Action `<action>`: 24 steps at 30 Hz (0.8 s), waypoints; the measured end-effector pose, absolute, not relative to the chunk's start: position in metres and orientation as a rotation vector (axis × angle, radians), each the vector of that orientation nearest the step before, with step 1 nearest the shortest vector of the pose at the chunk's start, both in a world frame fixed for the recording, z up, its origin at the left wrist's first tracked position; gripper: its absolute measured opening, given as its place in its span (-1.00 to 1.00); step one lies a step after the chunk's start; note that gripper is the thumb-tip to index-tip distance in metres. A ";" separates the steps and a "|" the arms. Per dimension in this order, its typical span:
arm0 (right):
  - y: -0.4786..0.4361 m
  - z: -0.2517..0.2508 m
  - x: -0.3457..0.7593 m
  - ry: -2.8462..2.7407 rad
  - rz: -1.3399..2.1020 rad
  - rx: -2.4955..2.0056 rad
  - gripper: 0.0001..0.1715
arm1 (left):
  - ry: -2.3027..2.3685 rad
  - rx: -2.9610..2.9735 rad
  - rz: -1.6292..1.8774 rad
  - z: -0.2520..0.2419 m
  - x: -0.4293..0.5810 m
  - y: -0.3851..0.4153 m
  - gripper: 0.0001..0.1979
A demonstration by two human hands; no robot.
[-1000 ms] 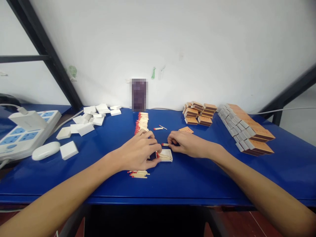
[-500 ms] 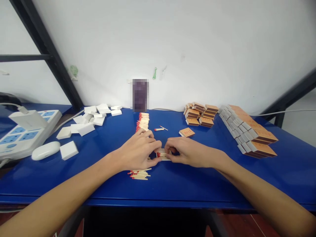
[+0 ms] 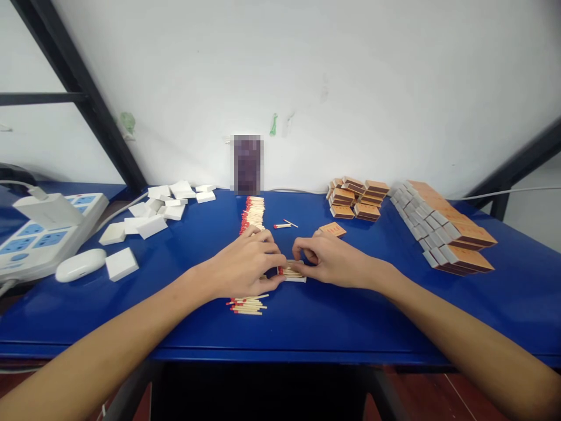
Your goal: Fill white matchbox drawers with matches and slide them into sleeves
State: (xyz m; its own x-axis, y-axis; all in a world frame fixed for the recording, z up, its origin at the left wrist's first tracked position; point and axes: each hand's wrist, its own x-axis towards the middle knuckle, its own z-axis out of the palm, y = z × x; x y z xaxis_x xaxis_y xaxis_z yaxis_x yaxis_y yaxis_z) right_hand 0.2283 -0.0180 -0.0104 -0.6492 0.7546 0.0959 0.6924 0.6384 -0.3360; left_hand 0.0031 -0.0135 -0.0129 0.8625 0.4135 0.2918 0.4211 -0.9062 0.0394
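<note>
A small white matchbox tray (image 3: 300, 279) lies on the blue table, filled with red-headed matches (image 3: 290, 272). My left hand (image 3: 248, 263) is closed on the tray's left end, thumb at the near side and fingers at the far side. At the right end, my right hand (image 3: 333, 260) hovers low with curled fingers, thumb and index tips close together over the matches. Whether a match is between them cannot be seen. Loose matches (image 3: 248, 305) lie just below my left hand, and a long row of matches (image 3: 253, 213) runs away behind it.
White trays (image 3: 151, 227) are heaped at left, near a power strip (image 3: 48, 237) and a white oval case (image 3: 81, 265). Orange matchboxes (image 3: 357, 199) stand stacked at the back right, with more stacked boxes (image 3: 456, 228) farther right. One matchbox (image 3: 333, 229) and several stray matches (image 3: 283, 225) lie beyond my hands.
My right hand has lifted slightly up and away, so more of the tray's right end and its matches shows. My left hand stays on the tray. The whole view has shifted slightly.
</note>
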 end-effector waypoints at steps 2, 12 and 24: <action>-0.017 -0.011 0.227 -2.617 0.467 -1.195 -0.81 | -0.683 -3.010 -0.451 -0.012 0.003 -0.014 -0.82; -0.011 -0.014 0.227 -2.583 0.586 -1.102 -0.87 | -0.657 -2.933 -0.392 -0.012 0.002 -0.014 -0.73; -0.011 -0.006 0.227 -2.471 1.104 -1.130 -0.78 | -0.584 -2.969 -0.405 -0.009 0.001 -0.016 -0.74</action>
